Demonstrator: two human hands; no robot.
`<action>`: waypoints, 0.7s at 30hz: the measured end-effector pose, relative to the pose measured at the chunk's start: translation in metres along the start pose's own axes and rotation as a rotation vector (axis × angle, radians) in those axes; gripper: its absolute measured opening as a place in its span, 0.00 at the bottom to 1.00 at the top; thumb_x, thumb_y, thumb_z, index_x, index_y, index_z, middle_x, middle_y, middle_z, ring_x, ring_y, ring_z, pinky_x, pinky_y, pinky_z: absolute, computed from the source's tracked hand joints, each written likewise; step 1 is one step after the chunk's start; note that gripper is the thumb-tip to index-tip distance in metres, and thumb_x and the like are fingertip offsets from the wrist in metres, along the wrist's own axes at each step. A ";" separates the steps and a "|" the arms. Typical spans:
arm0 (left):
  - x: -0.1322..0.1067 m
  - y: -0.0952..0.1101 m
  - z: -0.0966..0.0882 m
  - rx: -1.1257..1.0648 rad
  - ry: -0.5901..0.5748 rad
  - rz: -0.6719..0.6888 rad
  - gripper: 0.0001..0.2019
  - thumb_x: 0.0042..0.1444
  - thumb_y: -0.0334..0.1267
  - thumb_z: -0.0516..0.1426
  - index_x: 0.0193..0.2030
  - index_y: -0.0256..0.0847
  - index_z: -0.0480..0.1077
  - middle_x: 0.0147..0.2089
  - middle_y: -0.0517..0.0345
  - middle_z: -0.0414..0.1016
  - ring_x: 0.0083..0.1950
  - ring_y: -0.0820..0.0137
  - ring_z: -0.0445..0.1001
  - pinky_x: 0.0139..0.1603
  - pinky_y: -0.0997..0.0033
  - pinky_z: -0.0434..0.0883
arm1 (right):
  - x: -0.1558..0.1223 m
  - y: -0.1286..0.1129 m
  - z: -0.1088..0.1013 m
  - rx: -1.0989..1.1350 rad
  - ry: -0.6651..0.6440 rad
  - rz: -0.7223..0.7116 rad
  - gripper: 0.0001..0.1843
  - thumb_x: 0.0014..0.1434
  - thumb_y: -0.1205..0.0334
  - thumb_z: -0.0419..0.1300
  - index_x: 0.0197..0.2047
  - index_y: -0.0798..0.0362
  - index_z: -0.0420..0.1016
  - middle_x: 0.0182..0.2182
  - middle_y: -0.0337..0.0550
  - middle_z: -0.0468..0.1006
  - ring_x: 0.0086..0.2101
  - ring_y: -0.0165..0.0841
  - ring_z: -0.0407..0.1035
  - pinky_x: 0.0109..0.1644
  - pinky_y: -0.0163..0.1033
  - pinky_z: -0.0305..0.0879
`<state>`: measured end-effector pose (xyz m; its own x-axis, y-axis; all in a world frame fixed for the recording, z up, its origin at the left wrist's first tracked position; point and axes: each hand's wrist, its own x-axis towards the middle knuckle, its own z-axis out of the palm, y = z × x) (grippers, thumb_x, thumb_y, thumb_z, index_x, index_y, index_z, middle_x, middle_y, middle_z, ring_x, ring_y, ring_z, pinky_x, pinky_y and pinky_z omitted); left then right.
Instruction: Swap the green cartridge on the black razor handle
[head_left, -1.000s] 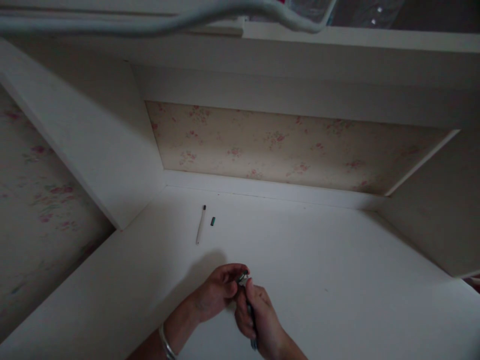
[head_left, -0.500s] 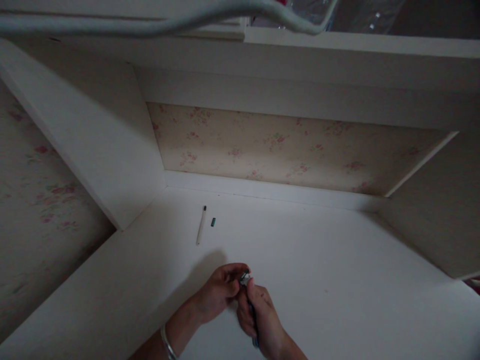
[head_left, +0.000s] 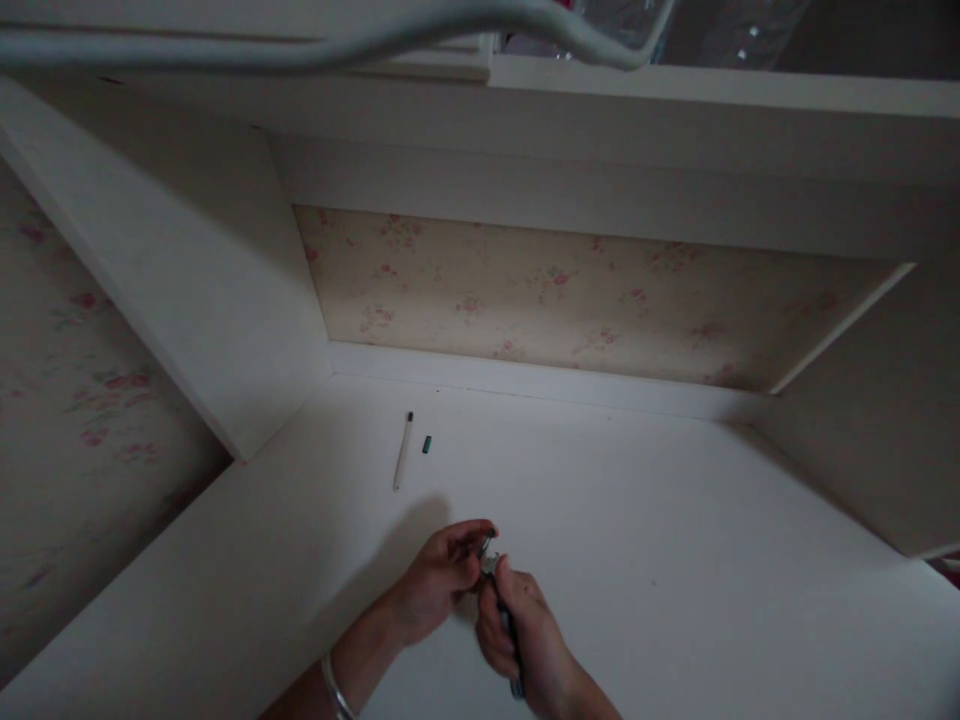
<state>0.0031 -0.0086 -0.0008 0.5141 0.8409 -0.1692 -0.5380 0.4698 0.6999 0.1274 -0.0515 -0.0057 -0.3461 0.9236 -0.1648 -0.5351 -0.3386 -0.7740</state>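
Note:
My right hand [head_left: 521,635] is wrapped round a dark pen-like barrel [head_left: 512,640] whose lower end pokes out below the fist. My left hand [head_left: 442,575], with a silver bangle [head_left: 335,690] on the wrist, pinches a small metallic part [head_left: 487,548] at the barrel's upper tip. Both hands hover just above the white desk top [head_left: 675,560], near its front middle. Farther back on the desk lie a thin white refill-like stick with a dark tip [head_left: 402,452] and, just to its right, a tiny dark green piece [head_left: 427,444].
White side panels [head_left: 172,290] enclose the desk nook on the left and right. A floral wallpapered back wall [head_left: 570,295] closes it behind, under a white shelf [head_left: 600,150]. A grey curved bar [head_left: 315,40] crosses the top of the view.
The hands have stayed in place; my left fingers shifted slightly at the barrel's tip and my right hand slid a little lower. The stick and green piece have not moved.

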 end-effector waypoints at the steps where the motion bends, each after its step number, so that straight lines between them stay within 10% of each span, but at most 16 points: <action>1: 0.000 0.000 -0.001 -0.024 -0.018 0.003 0.26 0.33 0.42 0.71 0.42 0.41 0.76 0.33 0.59 0.70 0.32 0.75 0.67 0.33 0.75 0.62 | 0.000 -0.001 0.000 0.010 0.007 -0.003 0.32 0.54 0.34 0.54 0.16 0.55 0.59 0.08 0.27 0.51 0.09 0.18 0.40 0.10 0.26 0.35; 14: 0.007 0.000 -0.001 0.138 0.014 0.107 0.23 0.39 0.38 0.69 0.45 0.39 0.71 0.38 0.56 0.69 0.25 0.79 0.63 0.26 0.75 0.60 | 0.001 -0.018 -0.002 -0.010 0.121 -0.192 0.27 0.61 0.43 0.49 0.20 0.55 0.65 0.12 0.31 0.54 0.13 0.22 0.46 0.15 0.29 0.40; 21: 0.007 0.006 0.000 0.267 0.068 0.161 0.22 0.44 0.32 0.65 0.47 0.38 0.68 0.42 0.53 0.70 0.26 0.80 0.62 0.24 0.76 0.59 | -0.003 -0.037 -0.012 -0.019 0.150 -0.343 0.22 0.52 0.56 0.55 0.47 0.58 0.72 0.22 0.37 0.63 0.22 0.28 0.55 0.26 0.33 0.53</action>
<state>0.0035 -0.0003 0.0025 0.3854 0.9192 -0.0812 -0.4096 0.2493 0.8775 0.1573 -0.0397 0.0160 -0.0318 0.9993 0.0196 -0.5855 -0.0027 -0.8106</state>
